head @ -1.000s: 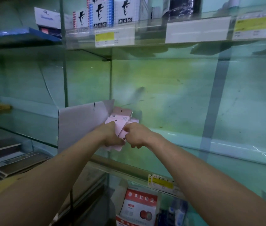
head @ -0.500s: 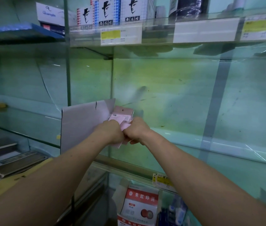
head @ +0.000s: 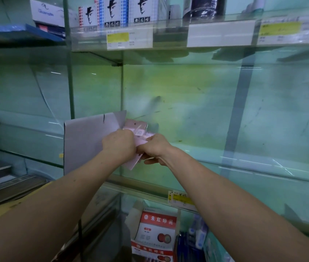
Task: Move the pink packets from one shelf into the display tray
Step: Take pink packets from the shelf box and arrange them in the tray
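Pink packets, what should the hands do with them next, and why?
Probably slide them down into the tray. The left hand and right hand both grip the packets, right beside the tray's grey wall, so little seems left but to set them in.

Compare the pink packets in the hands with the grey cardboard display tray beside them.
The pink flat packets are small, the grey cardboard display tray far larger. The packets are fanned and tilted; the tray stands upright. The left hand and right hand grip the packets; the tray stands behind the left hand. Both are at the middle shelf level.
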Demonstrator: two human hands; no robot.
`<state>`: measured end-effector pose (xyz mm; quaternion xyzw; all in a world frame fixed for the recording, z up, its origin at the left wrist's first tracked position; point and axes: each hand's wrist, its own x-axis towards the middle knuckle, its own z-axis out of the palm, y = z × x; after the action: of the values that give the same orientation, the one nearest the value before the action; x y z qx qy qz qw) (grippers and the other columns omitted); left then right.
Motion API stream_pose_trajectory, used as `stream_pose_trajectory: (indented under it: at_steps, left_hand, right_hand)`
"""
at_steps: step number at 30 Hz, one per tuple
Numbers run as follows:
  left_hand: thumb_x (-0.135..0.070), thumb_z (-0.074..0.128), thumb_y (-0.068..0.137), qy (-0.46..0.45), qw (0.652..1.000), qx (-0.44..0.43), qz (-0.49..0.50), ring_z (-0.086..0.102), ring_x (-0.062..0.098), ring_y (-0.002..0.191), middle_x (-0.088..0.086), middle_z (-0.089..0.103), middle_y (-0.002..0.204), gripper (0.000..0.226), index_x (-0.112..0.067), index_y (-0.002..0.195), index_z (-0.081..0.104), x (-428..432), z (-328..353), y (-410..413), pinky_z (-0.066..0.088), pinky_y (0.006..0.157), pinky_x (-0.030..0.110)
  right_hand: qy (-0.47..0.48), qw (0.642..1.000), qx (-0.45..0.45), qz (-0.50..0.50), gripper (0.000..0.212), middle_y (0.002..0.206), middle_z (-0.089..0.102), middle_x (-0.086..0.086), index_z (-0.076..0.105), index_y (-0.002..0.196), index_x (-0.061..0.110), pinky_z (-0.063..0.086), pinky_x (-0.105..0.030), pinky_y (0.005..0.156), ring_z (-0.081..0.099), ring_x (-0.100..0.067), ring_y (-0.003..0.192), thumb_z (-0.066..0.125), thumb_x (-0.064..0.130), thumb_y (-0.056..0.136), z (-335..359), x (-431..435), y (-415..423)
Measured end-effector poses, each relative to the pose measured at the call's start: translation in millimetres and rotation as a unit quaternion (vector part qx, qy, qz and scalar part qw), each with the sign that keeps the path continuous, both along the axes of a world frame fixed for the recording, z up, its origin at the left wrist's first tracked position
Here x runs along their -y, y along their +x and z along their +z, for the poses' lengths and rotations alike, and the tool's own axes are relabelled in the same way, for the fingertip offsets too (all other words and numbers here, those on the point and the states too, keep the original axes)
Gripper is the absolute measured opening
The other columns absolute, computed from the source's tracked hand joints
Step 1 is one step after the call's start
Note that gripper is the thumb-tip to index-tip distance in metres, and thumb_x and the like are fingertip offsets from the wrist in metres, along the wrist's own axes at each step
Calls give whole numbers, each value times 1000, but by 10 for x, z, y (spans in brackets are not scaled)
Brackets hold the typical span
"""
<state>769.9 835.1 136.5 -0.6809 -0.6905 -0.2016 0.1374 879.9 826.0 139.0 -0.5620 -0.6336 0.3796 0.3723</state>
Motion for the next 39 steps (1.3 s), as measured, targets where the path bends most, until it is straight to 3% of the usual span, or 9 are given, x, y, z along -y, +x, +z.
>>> stream_pose_trajectory:
  at_steps: [5,9,12,14,19,23,28,33,39]
  left_hand:
    - [-24,58,87,39,999,28,-20,61,33,97,11,62,107,28,-9,111,55,143,87,65,47,79,37]
    - [-13,45,94,73,996,31,-33,60,31,88,11,62,98,20,-9,110,58,182,138,139,43,71,34]
    - [-15,47,94,87,994,22,-59,59,31,86,12,62,93,14,-8,99,59,222,185,300,43,70,33]
    - [-16,47,94,104,992,4,-70,61,33,94,14,64,100,16,-8,99,60,256,203,451,42,71,32]
    - [-11,50,91,98,987,-52,-113,62,33,98,13,65,104,14,-12,97,63,343,214,927,40,72,32]
    - [-15,52,90,109,979,-108,-134,60,27,99,6,65,101,14,-20,96,63,454,218,1397,34,93,38]
    - [-16,51,90,124,965,-150,-173,57,25,101,3,65,103,18,-22,99,64,734,208,2015,30,94,38]
    - [-10,52,85,136,952,-165,-219,56,23,97,-1,63,95,18,-24,89,62,1226,227,2589,28,97,39]
    - [-6,50,83,150,935,-197,-253,53,23,93,-1,60,89,18,-23,79,53,1896,235,3127,24,103,45]
  right_hand:
    - [18,999,-14,-24,10,67,53,-8,56,81,4,48,-25,54,51,-16,56,58,-6,81,81,94,155]
    - [67,995,34,-72,8,74,57,-12,54,81,3,48,-21,47,60,-25,63,51,-4,83,186,167,459]
    - [128,976,131,-119,11,77,63,-14,61,72,7,51,-34,64,66,-31,78,54,1,79,256,260,732]
    - [153,950,230,-142,10,77,64,-11,64,74,9,45,-30,64,62,-28,78,57,4,78,301,398,909]
    - [182,872,403,-209,32,110,66,-9,69,108,17,40,-27,73,61,-32,103,49,10,83,363,796,1306]
    - [180,823,484,-235,31,111,64,-11,66,112,14,36,-28,72,59,-32,99,50,10,85,371,1124,1641]
    - [157,778,549,-263,25,102,64,-10,66,105,13,34,-28,69,58,-32,90,53,8,84,377,1579,2115]
    - [122,731,605,-291,24,65,36,1,55,89,17,31,-26,60,45,-26,74,53,-5,80,361,2142,2642]
    - [94,704,625,-325,24,76,48,0,54,89,17,33,-28,66,49,-27,77,53,-6,81,359,2932,3170]
